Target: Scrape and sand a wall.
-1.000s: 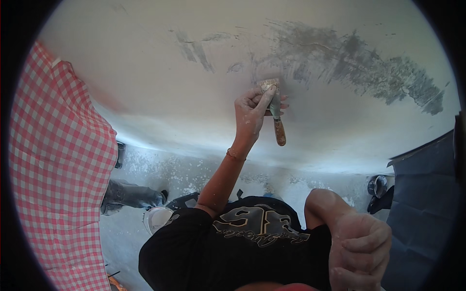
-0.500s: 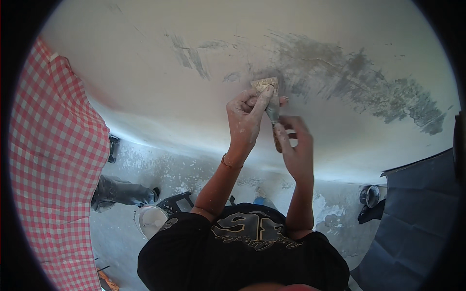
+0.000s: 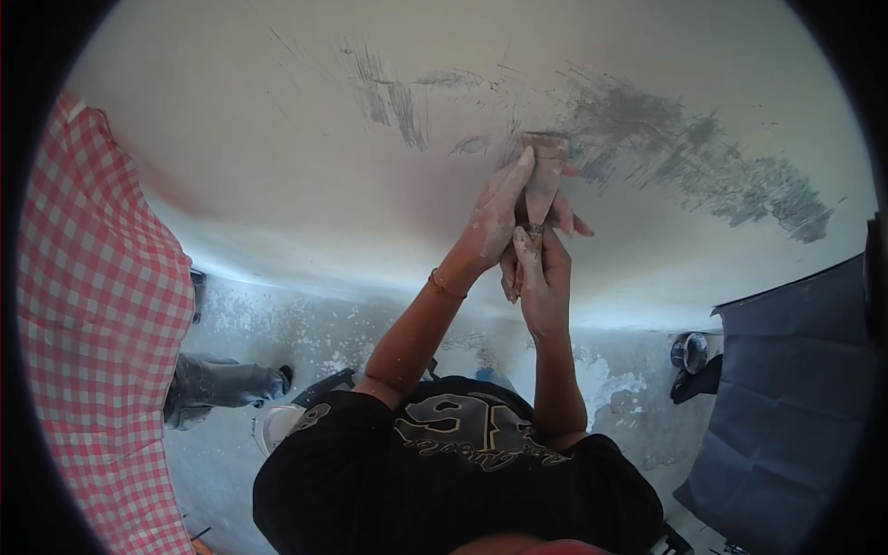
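A putty knife (image 3: 544,178) points away from me in front of the wall, its flat blade smeared with pale residue. My left hand (image 3: 497,211) is closed about the blade from the left. Its thumb lies along the blade's edge, and fingertips show past the other side. Below it, my right hand (image 3: 544,282) grips the handle, which is mostly hidden by the fingers. White dust or filler coats both hands. Beyond the blade, the pale wall (image 3: 305,166) has a rough, dark grey scraped patch (image 3: 638,120), with smaller scrapes to its left.
A red-and-white checked cloth (image 3: 102,296) hangs at the left, and a dark sheet (image 3: 786,398) at the right. A white bucket (image 3: 270,427) stands on the white-splattered floor (image 3: 222,472). Another person's leg (image 3: 227,381) shows at left; a round container (image 3: 689,351) stands at right.
Both hands and the putty knife have shifted slightly right in view. The blade has turned straighter, the left thumb has moved to its edge, and the right hand has closed round the handle.
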The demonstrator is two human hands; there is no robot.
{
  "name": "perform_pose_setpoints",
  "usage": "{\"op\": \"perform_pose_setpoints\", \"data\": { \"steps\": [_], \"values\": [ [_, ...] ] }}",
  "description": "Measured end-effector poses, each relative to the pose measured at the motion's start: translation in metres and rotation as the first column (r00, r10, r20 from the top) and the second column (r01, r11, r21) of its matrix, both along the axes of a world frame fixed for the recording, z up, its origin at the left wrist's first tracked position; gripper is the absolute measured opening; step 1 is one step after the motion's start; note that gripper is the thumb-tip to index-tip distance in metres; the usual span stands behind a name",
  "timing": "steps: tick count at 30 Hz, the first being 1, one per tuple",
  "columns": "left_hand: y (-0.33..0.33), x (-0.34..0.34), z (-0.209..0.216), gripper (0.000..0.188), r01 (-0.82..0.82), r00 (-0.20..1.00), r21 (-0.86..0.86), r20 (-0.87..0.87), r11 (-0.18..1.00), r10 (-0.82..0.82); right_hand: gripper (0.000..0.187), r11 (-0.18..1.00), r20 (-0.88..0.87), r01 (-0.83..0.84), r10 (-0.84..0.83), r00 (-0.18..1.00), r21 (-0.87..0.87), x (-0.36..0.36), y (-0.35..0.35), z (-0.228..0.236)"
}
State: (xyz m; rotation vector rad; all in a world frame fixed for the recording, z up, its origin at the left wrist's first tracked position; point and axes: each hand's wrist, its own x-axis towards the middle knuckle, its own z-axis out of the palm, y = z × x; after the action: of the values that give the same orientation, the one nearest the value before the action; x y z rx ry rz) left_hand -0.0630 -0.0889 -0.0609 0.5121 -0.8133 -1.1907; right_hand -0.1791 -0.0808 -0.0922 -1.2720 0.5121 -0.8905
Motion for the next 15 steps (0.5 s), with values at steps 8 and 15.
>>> {"op": "perform_pose_setpoints", "data": {
  "steps": [8,15],
  "values": [
    [0.001,0.004,0.002,0.06,0.036,0.991,0.012,0.126,0.999,-0.037,0.017,0.993,-0.008,0.098,-0.099,0.995,-0.061,0.002,0.007,0.008],
    [0.008,0.012,-0.009,0.059,0.003,0.982,0.023,0.191,1.0,-0.008,0.013,0.994,-0.039,0.043,-0.047,0.998,-0.098,0.003,0.008,-0.003]
  ]
}}
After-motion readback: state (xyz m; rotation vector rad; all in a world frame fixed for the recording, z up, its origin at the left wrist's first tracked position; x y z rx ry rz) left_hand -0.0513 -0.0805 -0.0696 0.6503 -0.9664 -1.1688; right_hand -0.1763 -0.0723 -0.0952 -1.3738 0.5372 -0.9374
